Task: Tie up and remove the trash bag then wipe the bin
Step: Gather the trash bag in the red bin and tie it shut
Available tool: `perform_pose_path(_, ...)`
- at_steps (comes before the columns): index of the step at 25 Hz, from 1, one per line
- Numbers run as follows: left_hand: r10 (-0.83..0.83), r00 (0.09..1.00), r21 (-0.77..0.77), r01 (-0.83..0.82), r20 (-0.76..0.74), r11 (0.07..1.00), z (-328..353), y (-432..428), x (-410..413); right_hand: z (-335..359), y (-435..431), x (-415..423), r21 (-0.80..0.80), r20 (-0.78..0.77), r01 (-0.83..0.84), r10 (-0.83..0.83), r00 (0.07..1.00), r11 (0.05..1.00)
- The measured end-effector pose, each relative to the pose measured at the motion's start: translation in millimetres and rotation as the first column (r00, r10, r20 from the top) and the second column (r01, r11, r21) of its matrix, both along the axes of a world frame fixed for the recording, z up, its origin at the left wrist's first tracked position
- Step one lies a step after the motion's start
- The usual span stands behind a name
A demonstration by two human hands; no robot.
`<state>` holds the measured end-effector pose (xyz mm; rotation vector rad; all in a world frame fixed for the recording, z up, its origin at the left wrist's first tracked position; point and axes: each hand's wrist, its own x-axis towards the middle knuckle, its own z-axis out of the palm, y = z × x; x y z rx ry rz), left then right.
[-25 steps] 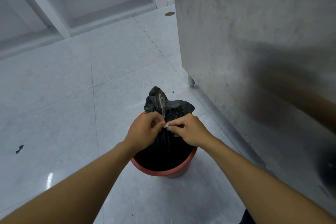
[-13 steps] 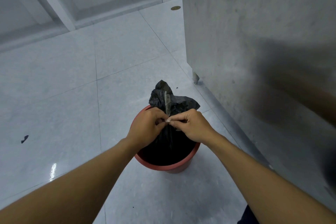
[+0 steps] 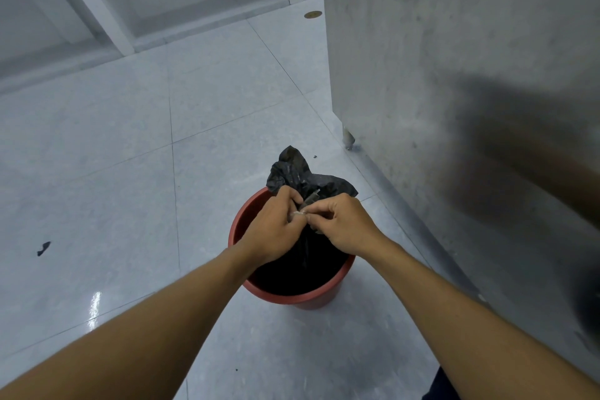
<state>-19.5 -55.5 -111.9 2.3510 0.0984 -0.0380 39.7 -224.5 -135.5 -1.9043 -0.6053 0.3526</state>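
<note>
Both grips are pressed together on the gathered neck of the black trash bag (image 3: 300, 177). The left hand (image 3: 272, 234) curls its fingers around the bunched plastic from the left side, knuckles up, while the right hand (image 3: 344, 226) meets it from the right, its thumb and forefinger pinching a thin pale strip of the bag's material just where the two hands touch. Whether a knot has formed under the fingers cannot be told, since the hands cover that spot.

The bag sits inside a round red bin (image 3: 293, 297) that stands upright on the floor (image 3: 113, 188). The bag's loose top rises above the far rim of the bin in a crumpled peak, and the rest of the bag fills the inside of the bin as a dark mass below the hands. Both bare forearms reach in from the lower edge of the view and come together over the bin's opening.

The floor is pale glossy tile with thin joints and a bright glare patch at the lower left. A small dark scrap (image 3: 43, 248) lies on the tile well to the left of the bin. A grey partition (image 3: 438, 75) stands close on the right, raised on a small metal foot (image 3: 349, 140) beyond the bin.
</note>
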Motion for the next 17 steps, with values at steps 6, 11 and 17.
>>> perform_pose_path(6,-0.059,0.994,0.145,0.045,0.096,0.988,-4,3,-5,0,2,-1,0.007,-0.029,0.033,-0.033,0.999,0.999)
perform_pose_path(11,0.047,0.985,0.171,-0.075,0.163,0.982,0,4,-11,1,4,-2,-0.039,0.019,0.071,-0.070,0.997,0.997)
perform_pose_path(17,0.294,0.948,0.193,-0.312,0.120,0.930,15,9,-13,6,-1,-5,-0.153,0.109,0.133,-0.117,0.987,0.979)
